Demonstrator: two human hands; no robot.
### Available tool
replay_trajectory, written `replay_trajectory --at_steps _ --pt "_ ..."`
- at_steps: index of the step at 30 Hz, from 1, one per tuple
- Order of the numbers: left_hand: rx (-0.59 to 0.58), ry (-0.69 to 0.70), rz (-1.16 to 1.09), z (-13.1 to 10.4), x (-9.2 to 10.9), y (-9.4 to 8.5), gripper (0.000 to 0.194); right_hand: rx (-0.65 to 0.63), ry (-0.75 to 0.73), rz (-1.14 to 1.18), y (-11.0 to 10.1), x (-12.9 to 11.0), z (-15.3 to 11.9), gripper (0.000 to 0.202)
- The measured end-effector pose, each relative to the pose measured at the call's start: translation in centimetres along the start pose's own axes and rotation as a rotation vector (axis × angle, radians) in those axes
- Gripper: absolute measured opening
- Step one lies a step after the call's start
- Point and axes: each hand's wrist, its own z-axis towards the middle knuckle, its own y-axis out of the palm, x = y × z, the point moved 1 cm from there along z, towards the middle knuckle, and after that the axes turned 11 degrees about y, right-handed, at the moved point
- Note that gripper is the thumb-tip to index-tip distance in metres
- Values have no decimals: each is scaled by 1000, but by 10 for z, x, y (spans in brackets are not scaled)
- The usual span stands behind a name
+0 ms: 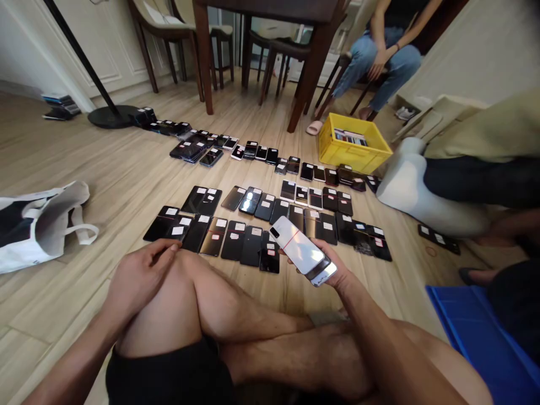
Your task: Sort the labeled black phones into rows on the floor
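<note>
My right hand [331, 261] is closed around a small stack of smartphones [297, 244], held tilted above the floor. The top one has a shiny silver-white back, a dark camera block and a thin red line across it. At least one more phone juts out beneath it at the lower end. My left hand [147, 270] lies loosely over my bent knee and holds nothing. Just past my legs, dark phones [234, 239] with small white labels lie in rows on the wooden floor. One black phone [269, 253] is close to the left of the held stack.
Farther off, more labelled phones [251, 150] form a long line. A yellow crate [354, 154] with items inside stands at right. A white bag [54, 230] lies at left, near a black stand base [112, 115]. Two other people sit at right; a blue folder-like object [476, 332] is nearby.
</note>
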Motion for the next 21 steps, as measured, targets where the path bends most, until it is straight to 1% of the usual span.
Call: replay_trajectory --at_steps 3,8,15,17,18,19,20,21 --pt "16 6 -4 -3 -1 1 53 2 15 23 -2 1 3 62" --pt "31 -2 8 -3 2 0 52 -40 34 3 -9 3 8 67" --pt "5 -22 -10 -3 1 -1 51 -34 1 -61 -7 3 9 64" --pt "18 -22 -33 -3 0 -1 50 33 -68 -160 -10 5 14 61" --pt "31 -15 -51 -3 0 0 49 103 -118 -249 -14 7 18 61" --pt "43 -4 -71 -3 1 0 48 197 -173 -359 -19 9 23 62" --pt "52 8 -90 -3 1 1 46 311 -220 -499 -25 11 29 67" --pt "57 20 -106 -4 2 1 44 428 -236 -635 -32 14 36 76"
